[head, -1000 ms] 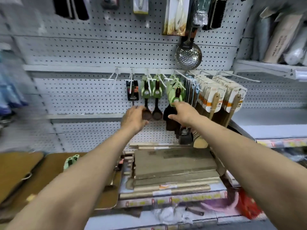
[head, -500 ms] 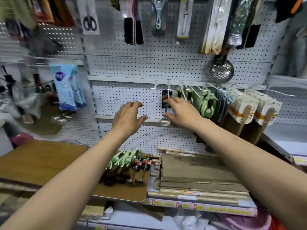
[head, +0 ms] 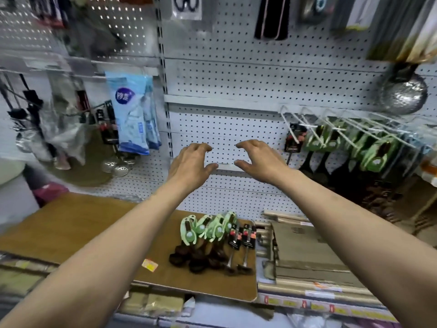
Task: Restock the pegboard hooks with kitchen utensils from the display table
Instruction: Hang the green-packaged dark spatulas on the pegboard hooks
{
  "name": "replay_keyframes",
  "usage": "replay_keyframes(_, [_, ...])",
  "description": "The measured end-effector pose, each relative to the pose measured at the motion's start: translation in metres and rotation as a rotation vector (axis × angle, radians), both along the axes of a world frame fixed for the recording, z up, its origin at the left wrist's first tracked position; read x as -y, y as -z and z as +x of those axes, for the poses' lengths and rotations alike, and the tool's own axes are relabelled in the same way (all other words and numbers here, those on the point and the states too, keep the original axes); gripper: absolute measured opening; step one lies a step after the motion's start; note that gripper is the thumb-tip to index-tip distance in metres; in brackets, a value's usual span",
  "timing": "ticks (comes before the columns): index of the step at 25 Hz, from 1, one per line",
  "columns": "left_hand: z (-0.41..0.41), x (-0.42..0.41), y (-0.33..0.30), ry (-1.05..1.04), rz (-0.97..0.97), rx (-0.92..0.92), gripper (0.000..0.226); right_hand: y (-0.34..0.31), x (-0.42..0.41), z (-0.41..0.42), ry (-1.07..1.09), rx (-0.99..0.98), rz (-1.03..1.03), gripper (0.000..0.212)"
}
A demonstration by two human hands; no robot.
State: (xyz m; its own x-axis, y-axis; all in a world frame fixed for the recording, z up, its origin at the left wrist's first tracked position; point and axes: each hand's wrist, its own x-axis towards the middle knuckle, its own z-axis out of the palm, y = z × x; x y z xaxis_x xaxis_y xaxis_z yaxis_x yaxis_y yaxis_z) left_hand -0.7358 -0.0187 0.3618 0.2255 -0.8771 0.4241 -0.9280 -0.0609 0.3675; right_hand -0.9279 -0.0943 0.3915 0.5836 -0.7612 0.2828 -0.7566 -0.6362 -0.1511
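A second ago both hands were at the hung utensils (head: 369,150), the left hand (head: 189,166) by the dark spoon bowls, the right hand (head: 260,162) on a green-carded one. Now both have come away leftward, empty, fingers loosely spread before bare pegboard (head: 224,129), above the table's (head: 71,223) utensil pile (head: 210,242), which has come into view.
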Motion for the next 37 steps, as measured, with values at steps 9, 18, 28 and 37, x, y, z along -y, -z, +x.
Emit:
replay_keyframes(9, [0.101, 0.061, 0.148, 0.037, 0.359, -0.216, 0.048, 0.172, 0.052, 0.093, 0.153, -0.072, 0.46, 0.055])
replay_keyframes(18, [0.128, 0.1, 0.334, -0.1, 0.601, -0.669, 0.038, 0.364, 0.094, 0.112, 0.319, -0.078, 0.906, 0.041])
replay_keyframes(28, [0.121, 0.137, 0.432, -0.205, 0.673, -0.835, 0.034, 0.469, 0.134, 0.123, 0.733, 0.171, 1.028, 0.043])
replay_keyframes(37, [0.094, 0.148, 0.444, -0.18, 0.687, -0.851, 0.038, 0.515, 0.161, 0.123, 0.993, 0.387, 1.205, 0.035])
